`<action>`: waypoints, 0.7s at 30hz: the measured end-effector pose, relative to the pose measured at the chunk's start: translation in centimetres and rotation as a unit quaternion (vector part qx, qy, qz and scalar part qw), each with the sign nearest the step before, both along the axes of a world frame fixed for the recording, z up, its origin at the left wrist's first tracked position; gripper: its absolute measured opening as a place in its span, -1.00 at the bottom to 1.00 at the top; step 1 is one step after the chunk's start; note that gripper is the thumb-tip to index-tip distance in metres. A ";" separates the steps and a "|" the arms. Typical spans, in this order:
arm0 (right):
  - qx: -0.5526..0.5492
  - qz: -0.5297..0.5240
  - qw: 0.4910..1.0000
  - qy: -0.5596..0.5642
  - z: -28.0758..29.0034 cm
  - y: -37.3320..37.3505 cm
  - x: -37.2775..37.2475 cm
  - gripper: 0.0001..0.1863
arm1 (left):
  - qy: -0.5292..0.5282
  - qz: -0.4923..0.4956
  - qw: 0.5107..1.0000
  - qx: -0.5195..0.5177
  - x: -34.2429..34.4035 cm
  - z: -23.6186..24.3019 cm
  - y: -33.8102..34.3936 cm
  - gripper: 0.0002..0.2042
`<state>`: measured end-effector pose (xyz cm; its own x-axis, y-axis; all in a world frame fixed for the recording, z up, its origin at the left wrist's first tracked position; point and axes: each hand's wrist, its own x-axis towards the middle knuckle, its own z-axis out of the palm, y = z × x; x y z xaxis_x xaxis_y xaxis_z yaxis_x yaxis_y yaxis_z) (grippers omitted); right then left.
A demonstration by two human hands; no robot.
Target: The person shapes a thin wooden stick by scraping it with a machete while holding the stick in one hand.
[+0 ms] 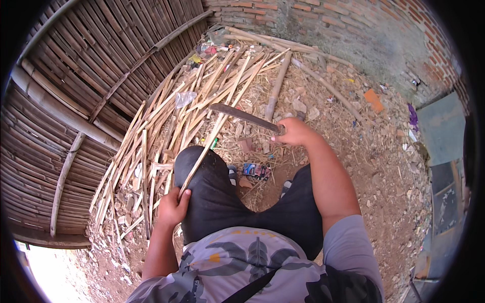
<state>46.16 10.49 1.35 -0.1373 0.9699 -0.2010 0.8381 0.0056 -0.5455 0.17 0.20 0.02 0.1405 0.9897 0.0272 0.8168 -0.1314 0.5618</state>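
Note:
My left hand [173,206] is closed around the near end of a long, pale bamboo strip [203,154]. The strip slants up and away across my left knee, toward a pile of similar strips. My right hand [297,133] grips the handle of a machete [246,116], with the dark blade pointing left. Near its tip, the blade overlaps the held strip in the head view; whether the two touch I cannot tell. Most of the machete's handle is hidden inside my fist.
A heap of split bamboo strips [151,121] spreads along the bamboo slat wall [126,45] on the left. A thicker pole [278,86] lies ahead on the littered ground. A brick wall [348,25] stands at the back. A small colourful packet [256,170] lies between my feet.

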 end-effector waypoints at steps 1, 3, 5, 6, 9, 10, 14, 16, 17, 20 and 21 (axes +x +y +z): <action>-0.006 -0.009 1.000 0.004 0.2 0.1 0.2 -0.41 | 0.001 0.001 1.000 -0.001 0.0 0.1 0.0 -0.50; -0.013 -0.016 1.000 -0.006 0.9 0.0 0.0 -0.41 | 0.008 0.003 1.000 -0.002 0.1 0.3 -0.1 -0.51; -0.018 -0.011 0.999 -0.033 1.7 -0.2 -1.1 -0.41 | 0.007 0.008 1.000 -0.005 0.0 0.3 -0.2 -0.51; -0.003 0.001 0.999 -0.032 1.1 -0.1 -0.9 -0.41 | 0.001 0.007 1.000 -0.006 0.0 0.2 -0.1 -0.51; 0.036 0.036 0.998 -0.036 -0.5 0.2 -1.0 -0.43 | -0.001 0.008 1.000 -0.012 0.1 0.1 0.0 -0.51; 0.047 0.048 0.997 -0.047 -0.3 0.0 -1.3 -0.45 | 0.000 0.012 1.000 -0.014 0.0 0.1 -0.1 -0.51; -0.016 0.032 0.999 -0.030 0.9 0.1 -0.9 -0.39 | 0.011 0.011 1.000 -0.012 0.1 0.4 -0.1 -0.51; -0.013 0.002 0.999 -0.030 1.0 0.2 -0.2 -0.38 | 0.014 0.010 1.000 -0.003 0.1 0.2 -0.2 -0.51; -0.011 -0.014 0.999 -0.030 1.0 0.2 0.2 -0.37 | 0.014 0.011 1.000 -0.005 0.0 0.2 -0.2 -0.51; 0.010 -0.050 0.999 0.012 0.2 -0.1 1.2 -0.37 | 0.009 0.010 1.000 -0.010 0.2 0.3 -0.1 -0.51; 0.007 -0.049 0.999 0.010 0.2 -0.1 1.1 -0.37 | 0.007 0.009 1.000 -0.011 0.2 0.4 -0.1 -0.51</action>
<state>47.24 10.41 1.57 -0.0461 0.9815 -0.1857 0.8234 -0.0679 -0.5633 0.40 0.08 0.42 0.1228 0.9924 0.0038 0.8264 -0.1044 0.5534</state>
